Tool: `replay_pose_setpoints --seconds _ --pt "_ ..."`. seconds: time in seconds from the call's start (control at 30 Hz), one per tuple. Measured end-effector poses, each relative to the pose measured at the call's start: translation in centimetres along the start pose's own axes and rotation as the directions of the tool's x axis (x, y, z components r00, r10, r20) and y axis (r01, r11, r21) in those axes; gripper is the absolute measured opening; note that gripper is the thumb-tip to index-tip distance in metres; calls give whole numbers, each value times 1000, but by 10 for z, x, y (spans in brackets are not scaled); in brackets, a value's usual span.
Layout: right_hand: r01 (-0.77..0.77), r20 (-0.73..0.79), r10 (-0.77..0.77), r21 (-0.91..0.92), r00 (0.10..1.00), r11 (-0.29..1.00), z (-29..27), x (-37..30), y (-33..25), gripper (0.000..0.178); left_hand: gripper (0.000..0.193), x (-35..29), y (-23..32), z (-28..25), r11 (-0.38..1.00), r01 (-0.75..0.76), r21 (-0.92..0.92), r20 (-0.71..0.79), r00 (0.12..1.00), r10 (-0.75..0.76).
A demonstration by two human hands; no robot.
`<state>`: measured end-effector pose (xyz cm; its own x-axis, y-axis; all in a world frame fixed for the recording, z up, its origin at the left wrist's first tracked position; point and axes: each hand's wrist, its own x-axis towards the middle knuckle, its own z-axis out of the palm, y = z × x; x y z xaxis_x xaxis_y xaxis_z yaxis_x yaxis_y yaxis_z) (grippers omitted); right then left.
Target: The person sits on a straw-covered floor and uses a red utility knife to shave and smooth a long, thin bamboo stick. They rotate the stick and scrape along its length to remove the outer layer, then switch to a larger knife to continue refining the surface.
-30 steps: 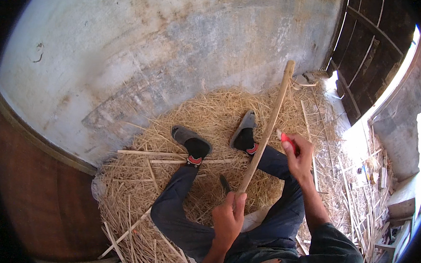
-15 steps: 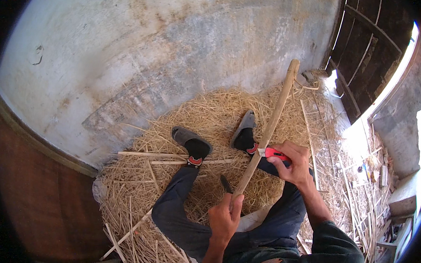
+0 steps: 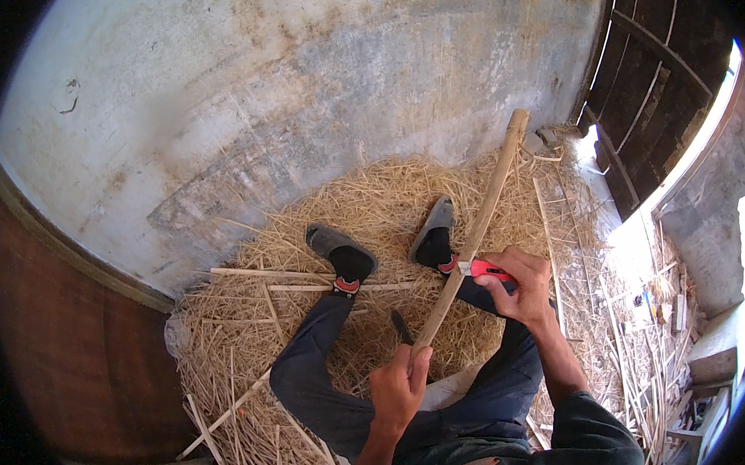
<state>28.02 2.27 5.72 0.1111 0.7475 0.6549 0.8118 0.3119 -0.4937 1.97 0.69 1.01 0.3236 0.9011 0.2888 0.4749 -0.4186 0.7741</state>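
My left hand (image 3: 400, 388) is closed around the near end of a long, slightly bent wooden stick (image 3: 490, 199), which slants up to the right, away from me. My right hand (image 3: 520, 285) grips a red-and-black utility knife (image 3: 486, 268). Its pale metal end touches the stick's right side, a little below the middle. A dark blade (image 3: 401, 326) shows just above my left hand, beside the stick. Its handle is hidden, so I cannot tell whether that hand holds it too. The stick passes between my spread legs, over the straw.
Loose straw and shavings (image 3: 370, 182) cover the floor around my shoes (image 3: 339, 247). Long thin strips (image 3: 230, 417) lie at the left and right. A stained wall (image 3: 298, 93) stands ahead, a brown panel (image 3: 84, 349) at left, dark boards (image 3: 642, 75) at far right.
Almost nothing differs. My right hand and the utility knife have turned slightly against the stick, and less of the red handle shows. The stick's far end sits very slightly lower.
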Motion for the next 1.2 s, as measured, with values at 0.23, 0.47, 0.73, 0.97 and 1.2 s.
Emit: replay_pose_setpoints --seconds 0.23,0.47,0.73,0.97,1.2 --pt "-2 -46 4 24 999 1000 3 5 5 25 41 -3 0 -2 1000 8 -2 15 1000 -8" --pt "-188 -200 175 -44 964 981 -2 14 34 20 38 -17 -7 -1 997 36 67 66 997 -41" --pt "-267 -314 187 -234 931 935 -12 33 61 21 39 -39 -10 -5 994 110 -1 147 983 -109" --pt "-311 -306 274 -78 912 947 2 22 71 29 40 -52 -16 -2 988 151 -44 179 974 -141" --pt "-655 368 542 426 755 624 -18 35 98 44 47 -49 -56 3 850 340 -402 358 913 -196"
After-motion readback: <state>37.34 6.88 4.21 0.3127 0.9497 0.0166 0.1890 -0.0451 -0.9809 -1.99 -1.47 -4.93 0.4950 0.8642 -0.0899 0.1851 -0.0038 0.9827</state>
